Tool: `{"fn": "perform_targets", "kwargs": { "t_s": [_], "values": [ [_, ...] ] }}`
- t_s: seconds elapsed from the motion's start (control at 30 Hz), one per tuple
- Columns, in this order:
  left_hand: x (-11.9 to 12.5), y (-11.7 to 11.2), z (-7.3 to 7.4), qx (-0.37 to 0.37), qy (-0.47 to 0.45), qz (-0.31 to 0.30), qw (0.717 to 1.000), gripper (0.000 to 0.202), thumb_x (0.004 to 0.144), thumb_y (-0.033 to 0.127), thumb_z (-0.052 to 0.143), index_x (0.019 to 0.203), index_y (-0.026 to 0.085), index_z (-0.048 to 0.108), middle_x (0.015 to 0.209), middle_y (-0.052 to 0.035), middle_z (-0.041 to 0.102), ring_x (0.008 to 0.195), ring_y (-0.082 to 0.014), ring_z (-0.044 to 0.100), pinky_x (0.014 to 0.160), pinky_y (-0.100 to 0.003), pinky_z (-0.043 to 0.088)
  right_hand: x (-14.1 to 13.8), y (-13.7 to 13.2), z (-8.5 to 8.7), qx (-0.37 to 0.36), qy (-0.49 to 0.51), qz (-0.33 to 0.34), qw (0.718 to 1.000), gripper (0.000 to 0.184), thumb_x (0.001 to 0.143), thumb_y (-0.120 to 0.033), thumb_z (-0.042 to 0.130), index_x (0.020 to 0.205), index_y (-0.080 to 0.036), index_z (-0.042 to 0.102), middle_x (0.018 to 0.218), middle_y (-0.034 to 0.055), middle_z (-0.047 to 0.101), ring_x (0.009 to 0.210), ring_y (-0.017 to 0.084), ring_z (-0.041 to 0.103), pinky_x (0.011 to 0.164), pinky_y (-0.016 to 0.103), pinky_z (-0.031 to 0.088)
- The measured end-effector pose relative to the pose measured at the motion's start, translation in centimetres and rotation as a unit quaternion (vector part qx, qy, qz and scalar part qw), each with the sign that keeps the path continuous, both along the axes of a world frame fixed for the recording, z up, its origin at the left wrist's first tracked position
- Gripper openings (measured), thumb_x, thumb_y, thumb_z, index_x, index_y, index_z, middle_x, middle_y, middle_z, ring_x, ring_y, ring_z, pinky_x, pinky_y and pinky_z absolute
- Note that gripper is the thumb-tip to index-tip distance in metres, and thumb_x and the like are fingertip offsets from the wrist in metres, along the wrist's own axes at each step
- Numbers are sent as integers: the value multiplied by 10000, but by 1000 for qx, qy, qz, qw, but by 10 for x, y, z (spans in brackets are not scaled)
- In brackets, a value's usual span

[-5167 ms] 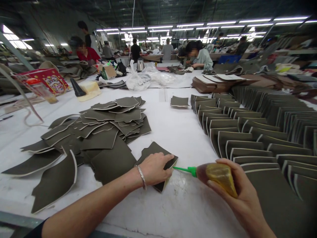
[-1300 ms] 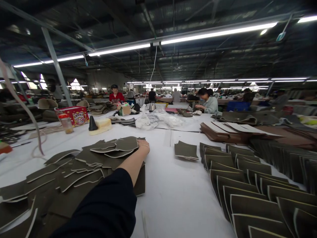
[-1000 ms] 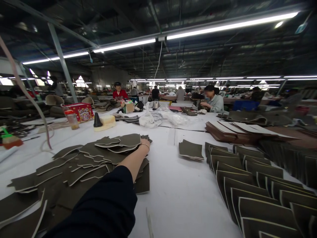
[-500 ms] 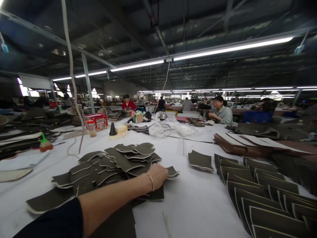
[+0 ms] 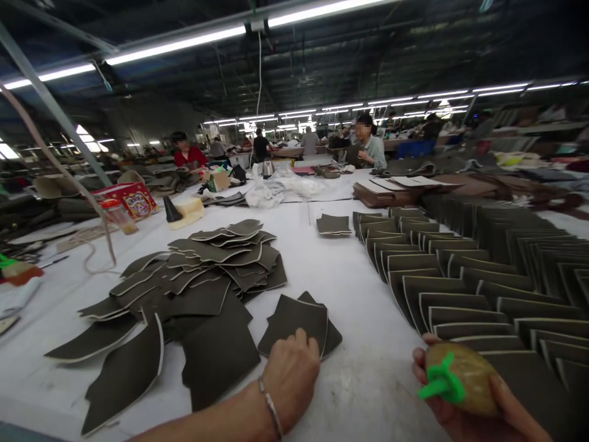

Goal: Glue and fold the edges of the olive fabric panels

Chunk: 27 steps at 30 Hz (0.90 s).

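My left hand (image 5: 292, 377), with a bracelet at the wrist, reaches in at the lower middle. Its fingers are curled closed on the near edge of a dark grey-green foam-backed piece (image 5: 299, 316), which overlaps a second piece (image 5: 335, 345) on the table. The fingertips are partly hidden. At the lower right my right hand (image 5: 444, 411) is wrapped round a squeeze bottle (image 5: 473, 374) of yellowish glue-like liquid, its green nozzle pointing left. A loose heap of similar dark pieces (image 5: 197, 270) lies left of my left hand.
Overlapping rows of pale-edged dark pieces (image 5: 455, 301) cover the right side. A small stack (image 5: 334, 224) sits farther back. Brown sheets (image 5: 375, 195), plastic wrap (image 5: 276, 187), a red box (image 5: 131, 199) and a jar (image 5: 120, 216) stand behind. A co-worker (image 5: 370, 147) sits across.
My left hand has come nearer, and overlapping pieces now lie under it. My right hand has entered view holding the bottle. The view has turned right and downward.
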<state>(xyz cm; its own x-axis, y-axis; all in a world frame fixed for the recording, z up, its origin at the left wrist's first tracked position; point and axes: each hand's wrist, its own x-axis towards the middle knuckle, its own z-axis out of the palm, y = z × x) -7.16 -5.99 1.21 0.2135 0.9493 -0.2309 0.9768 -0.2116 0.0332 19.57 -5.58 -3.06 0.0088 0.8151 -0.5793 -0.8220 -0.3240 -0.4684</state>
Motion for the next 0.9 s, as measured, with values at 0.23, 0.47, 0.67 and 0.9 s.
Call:
{"fn": "perform_targets", "kwargs": {
  "t_s": [0.23, 0.47, 0.67, 0.9],
  "values": [
    [-7, 61, 18, 82, -46, 76, 993, 231, 924, 368, 511, 959, 176, 635, 1025, -99, 631, 926, -283, 650, 769, -384, 509, -6, 0, 17, 38, 29, -3, 999, 425, 815, -434, 539, 1157, -236, 697, 1160, 119, 672, 902, 296, 688, 641, 337, 611],
    [15, -1, 39, 24, -16, -9, 1000, 248, 918, 135, 360, 972, 153, 602, 923, -110, 637, 823, -253, 644, 706, -368, 493, 2, -1, 9, 89, 41, 21, 995, 509, 761, -408, 630, 1220, -190, 658, 1105, 179, 671, 886, 294, 679, 622, 339, 595],
    [30, -43, 9, -100, -114, 37, 988, 327, 856, 394, 582, 1110, 192, 559, 1130, -107, 597, 1034, -312, 579, 871, -456, 481, -2, -2, 11, 128, -13, 12, 992, 548, 653, -380, 769, 1157, -180, 683, 1049, 174, 680, 865, 287, 674, 602, 317, 588],
    [3, -60, 12, -83, -96, 24, 992, 438, 845, 249, 530, 1277, 182, 500, 1229, -129, 503, 1125, -274, 493, 945, -392, 462, -2, -4, 10, 174, -27, 45, 983, 498, 737, -394, 710, 1190, -191, 670, 1070, 155, 673, 921, 284, 666, 689, 345, 592]
  ]
}}
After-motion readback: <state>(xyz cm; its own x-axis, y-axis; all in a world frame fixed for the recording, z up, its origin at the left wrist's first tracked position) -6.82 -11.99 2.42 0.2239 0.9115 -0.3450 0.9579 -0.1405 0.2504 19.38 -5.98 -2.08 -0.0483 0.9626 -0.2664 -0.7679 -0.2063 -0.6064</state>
